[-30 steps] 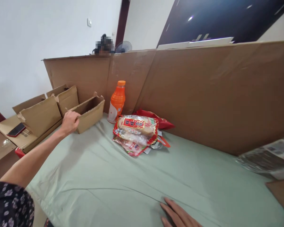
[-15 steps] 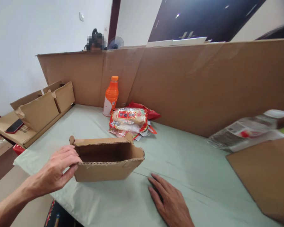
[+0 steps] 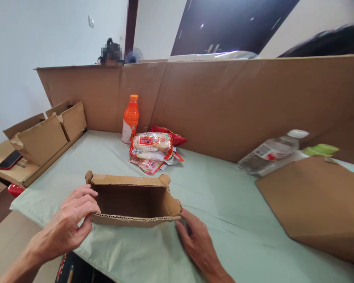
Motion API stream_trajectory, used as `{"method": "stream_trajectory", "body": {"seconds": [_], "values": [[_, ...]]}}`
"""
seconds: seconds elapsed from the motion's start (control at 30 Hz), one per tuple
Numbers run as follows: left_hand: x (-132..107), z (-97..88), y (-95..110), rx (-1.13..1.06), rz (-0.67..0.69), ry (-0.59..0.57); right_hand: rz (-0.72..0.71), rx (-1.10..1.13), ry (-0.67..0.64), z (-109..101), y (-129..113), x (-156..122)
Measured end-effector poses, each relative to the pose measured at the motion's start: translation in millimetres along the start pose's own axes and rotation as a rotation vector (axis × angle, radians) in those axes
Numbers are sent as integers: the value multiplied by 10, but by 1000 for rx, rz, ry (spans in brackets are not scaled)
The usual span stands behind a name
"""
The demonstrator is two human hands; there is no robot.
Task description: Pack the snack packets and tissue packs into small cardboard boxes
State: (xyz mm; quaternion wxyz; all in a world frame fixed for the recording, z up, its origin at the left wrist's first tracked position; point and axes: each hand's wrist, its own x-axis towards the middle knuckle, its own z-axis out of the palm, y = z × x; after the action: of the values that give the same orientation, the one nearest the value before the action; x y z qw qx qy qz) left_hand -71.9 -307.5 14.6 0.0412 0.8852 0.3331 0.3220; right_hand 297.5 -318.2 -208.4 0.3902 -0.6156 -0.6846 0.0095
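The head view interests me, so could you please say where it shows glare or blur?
Head view, top: bright glints on the dark panel; head view, right: the cardboard sheet looks soft; head view, lower centre: the open box has a fairly crisp corrugated rim.

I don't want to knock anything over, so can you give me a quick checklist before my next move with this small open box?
1. Left hand grip on the small box, at its left end: ok.
2. Right hand grip at the box's right end: firm hold cannot tell.
3. Box opening facing up: ok.
4. Snack packets outside the box, behind it: ok.
5. Orange bottle upright: ok.
6. Clear bottle upright: not ok, tilted.
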Motion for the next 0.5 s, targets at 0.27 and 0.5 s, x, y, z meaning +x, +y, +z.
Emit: {"method": "stream_trajectory", "body": {"seconds": [0.27, 0.5], "values": [[-36, 191, 108, -2, -102, 204, 79, 358, -138, 61, -584, 87], [-50, 222, 87, -25, -109, 205, -38, 49, -29, 130, 31, 829]]}}
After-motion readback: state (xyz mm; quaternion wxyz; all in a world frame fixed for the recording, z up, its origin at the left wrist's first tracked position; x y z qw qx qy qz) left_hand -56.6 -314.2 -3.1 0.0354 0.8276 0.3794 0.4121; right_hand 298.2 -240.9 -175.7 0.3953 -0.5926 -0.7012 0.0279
